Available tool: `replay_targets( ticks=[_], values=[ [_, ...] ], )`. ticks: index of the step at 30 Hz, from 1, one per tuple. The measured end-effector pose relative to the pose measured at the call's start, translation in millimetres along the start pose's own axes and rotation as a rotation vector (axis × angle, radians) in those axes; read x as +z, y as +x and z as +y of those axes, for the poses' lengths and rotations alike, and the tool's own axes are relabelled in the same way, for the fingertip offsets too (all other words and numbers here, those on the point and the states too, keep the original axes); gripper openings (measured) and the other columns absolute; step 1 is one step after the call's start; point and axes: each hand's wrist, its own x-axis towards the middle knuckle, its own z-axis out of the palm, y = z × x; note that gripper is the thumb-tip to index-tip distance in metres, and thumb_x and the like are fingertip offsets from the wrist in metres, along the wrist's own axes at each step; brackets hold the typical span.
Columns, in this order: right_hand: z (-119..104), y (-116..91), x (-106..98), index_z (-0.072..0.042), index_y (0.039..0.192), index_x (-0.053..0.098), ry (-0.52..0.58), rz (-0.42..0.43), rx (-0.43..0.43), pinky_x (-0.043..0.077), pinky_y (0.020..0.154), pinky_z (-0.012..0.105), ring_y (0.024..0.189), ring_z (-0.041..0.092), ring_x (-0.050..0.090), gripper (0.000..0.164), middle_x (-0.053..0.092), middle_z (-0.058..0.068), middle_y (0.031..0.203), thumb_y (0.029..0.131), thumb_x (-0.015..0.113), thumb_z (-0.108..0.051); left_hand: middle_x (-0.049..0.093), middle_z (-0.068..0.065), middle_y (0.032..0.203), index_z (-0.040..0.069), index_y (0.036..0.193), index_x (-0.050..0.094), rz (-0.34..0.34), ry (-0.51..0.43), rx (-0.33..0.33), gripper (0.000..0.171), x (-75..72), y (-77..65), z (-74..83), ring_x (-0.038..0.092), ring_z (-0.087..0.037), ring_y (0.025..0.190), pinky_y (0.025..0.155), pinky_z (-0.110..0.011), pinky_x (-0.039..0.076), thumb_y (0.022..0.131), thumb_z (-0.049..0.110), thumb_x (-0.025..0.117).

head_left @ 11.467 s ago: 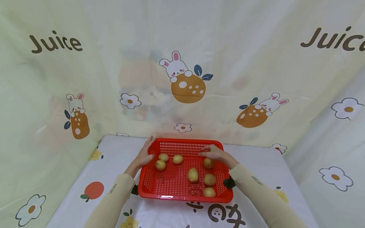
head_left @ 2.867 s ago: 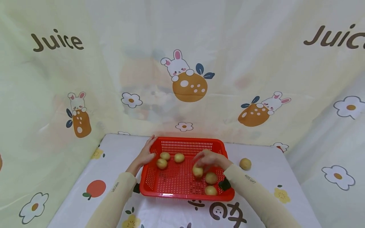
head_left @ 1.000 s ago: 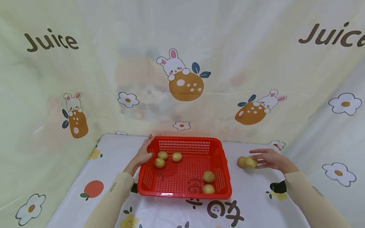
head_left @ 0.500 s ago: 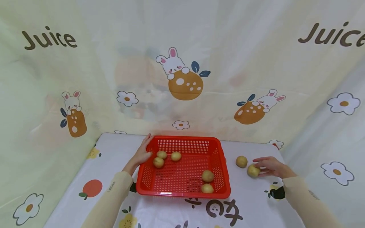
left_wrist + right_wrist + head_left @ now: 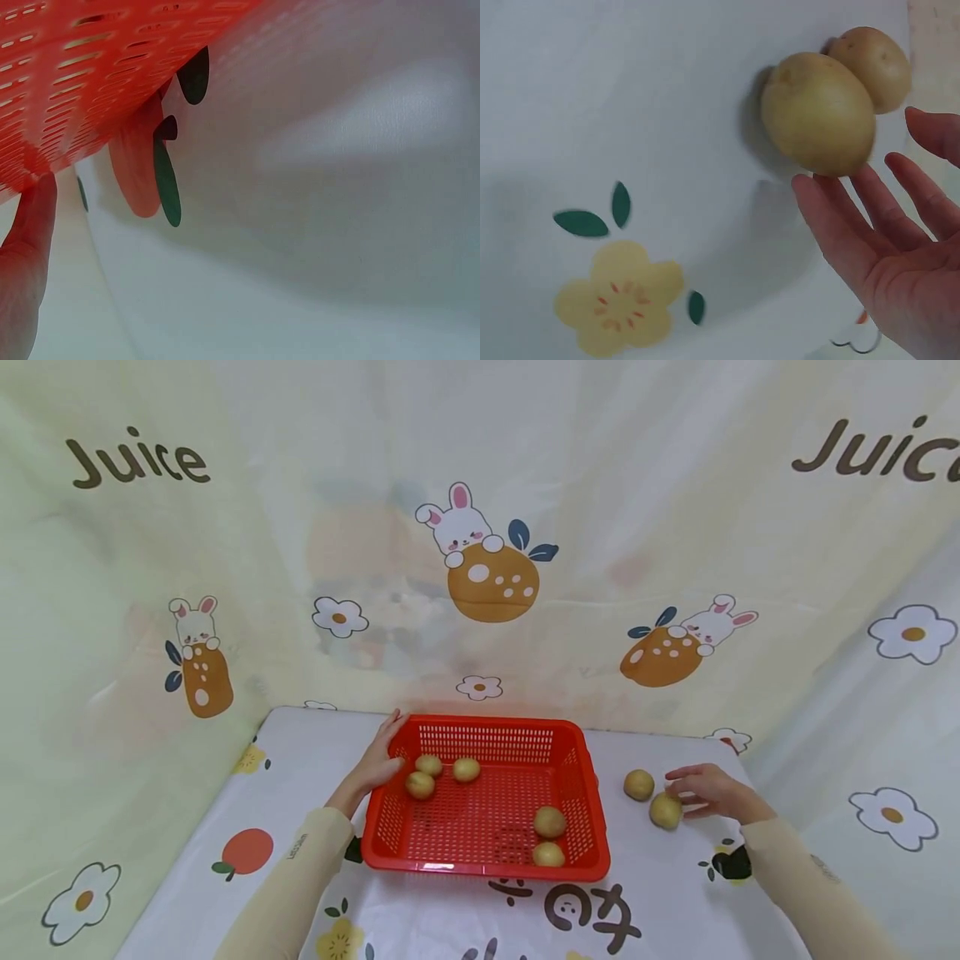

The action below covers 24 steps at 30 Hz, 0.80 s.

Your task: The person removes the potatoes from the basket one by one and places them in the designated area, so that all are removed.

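My left hand holds the left side of the red plastic basket; its thumb lies over the rim and its fingers run along the outside. The left wrist view shows a finger against the perforated wall. My right hand, fingers loosely spread, is right beside a potato on the table. In the right wrist view its fingertips are at that potato's lower edge; whether they touch is hard to tell. Another potato lies just behind it, close by.
Inside the basket, three potatoes sit at the back left and two potatoes at the front right. A patterned white cloth covers the table, and printed curtains stand behind and at both sides.
My right hand took a potato from the basket to the table on the right, then shifted it nearer me, apart from the first one, and loosened its fingers. The left hand stayed on the basket.
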Motion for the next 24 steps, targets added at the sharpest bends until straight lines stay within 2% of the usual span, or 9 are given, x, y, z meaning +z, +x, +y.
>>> replay_targets(
  ticks=[2, 5, 11, 16, 24],
  values=[
    [-7.5, -3.3, -5.1, 0.015, 0.138, 0.04, -0.025, -0.015, -0.022, 0.051, 0.089, 0.053, 0.107, 0.039, 0.061, 0.053, 0.068, 0.015, 0.113, 0.098, 0.056, -0.016, 0.007, -0.025, 0.161, -0.006, 0.152, 0.027, -0.009, -0.013, 0.001, 0.082, -1.9, -3.2, 10.3, 0.01, -0.046, 0.146, 0.11, -0.065, 0.021, 0.072, -0.013, 0.049],
    [-23.0, -9.9, -11.3, 0.015, 0.137, 0.04, -0.068, -0.036, -0.055, 0.051, 0.089, 0.055, 0.115, 0.044, 0.058, 0.052, 0.068, 0.016, 0.115, 0.1, 0.053, -0.017, 0.007, -0.027, 0.161, -0.008, 0.151, 0.028, -0.013, -0.042, -0.002, 0.082, -2.8, -3.6, 14.5, 0.009, -0.048, 0.146, 0.11, -0.066, 0.02, 0.072, -0.015, 0.049],
    [-58.2, -19.3, -10.2, 0.014, 0.138, 0.041, -0.144, -0.068, -0.116, 0.052, 0.089, 0.054, 0.116, 0.045, 0.058, 0.052, 0.061, 0.026, 0.125, 0.101, 0.051, -0.022, 0.007, -0.022, 0.162, -0.001, 0.153, 0.028, -0.001, 0.002, -0.009, 0.084, 1.3, 2.8, -2.9, 0.01, -0.043, 0.147, 0.111, -0.063, 0.023, 0.073, -0.012, 0.05],
    [-84.6, -22.7, 4.6, 0.011, 0.14, 0.041, -0.154, -0.115, -0.178, 0.052, 0.09, 0.052, 0.12, 0.046, 0.055, 0.053, 0.055, 0.029, 0.133, 0.101, 0.051, -0.023, 0.008, -0.022, 0.162, 0.001, 0.153, 0.029, 0.008, 0.019, 0.011, 0.084, 1.9, 4.9, -8.6, 0.011, -0.042, 0.147, 0.111, -0.062, 0.023, 0.073, -0.01, 0.05],
    [-118.7, -20.7, 37.7, 0.007, 0.14, 0.046, -0.097, -0.213, -0.273, 0.05, 0.09, 0.054, 0.112, 0.037, 0.063, 0.048, 0.058, 0.024, 0.133, 0.099, 0.054, -0.017, 0.007, -0.021, 0.163, 0.003, 0.155, 0.028, 0.004, 0.027, -0.003, 0.086, 2.8, 3.7, -11.3, 0.011, -0.042, 0.147, 0.111, -0.062, 0.022, 0.073, -0.01, 0.05]
  ],
)
